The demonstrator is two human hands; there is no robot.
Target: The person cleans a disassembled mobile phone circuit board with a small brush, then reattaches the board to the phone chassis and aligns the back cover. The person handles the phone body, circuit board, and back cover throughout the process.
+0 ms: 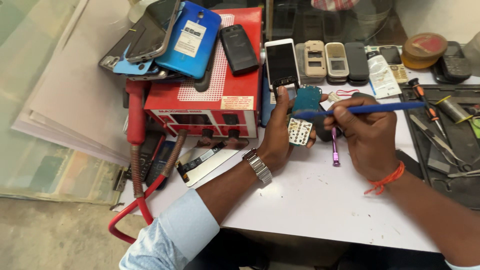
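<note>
My left hand (pixel 278 134) holds a small phone circuit board (pixel 303 112), teal at the top with a white keypad grid at the bottom, upright above the white table (pixel 310 200). My right hand (pixel 367 135) grips a blue pen-like tool (pixel 370 108) whose tip touches the board's middle. A steel watch is on my left wrist and an orange thread on my right wrist.
A red repair station box (pixel 210 95) with several phones piled on top stands at the left, its red hose looping down. A row of old phones (pixel 335 60) lines the back. A purple screwdriver (pixel 334 147) lies between my hands. A dark mat (pixel 450 145) with tweezers and screwdrivers is at the right.
</note>
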